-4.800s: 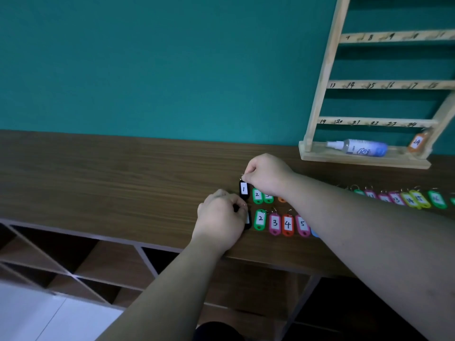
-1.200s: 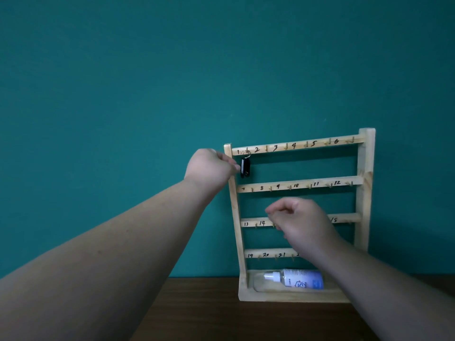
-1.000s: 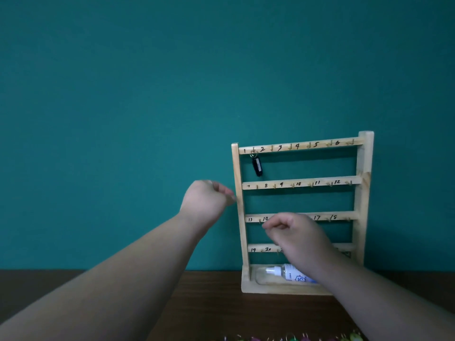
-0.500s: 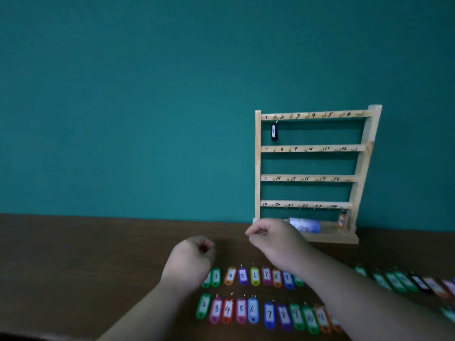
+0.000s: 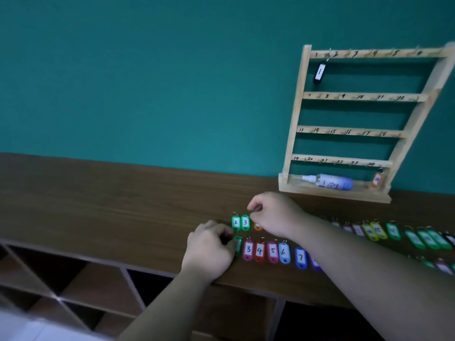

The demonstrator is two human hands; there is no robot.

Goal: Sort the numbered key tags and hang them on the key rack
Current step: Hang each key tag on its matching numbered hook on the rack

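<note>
I see bare tabletop left of the key rack; rows of key tags crowd the space before it.

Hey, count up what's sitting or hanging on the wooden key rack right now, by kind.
Key tags on the key rack: 2 (black tag marked 1, orange tag at lower right)
Spray bottle lying in the base tray: 1
Total: 3
</note>
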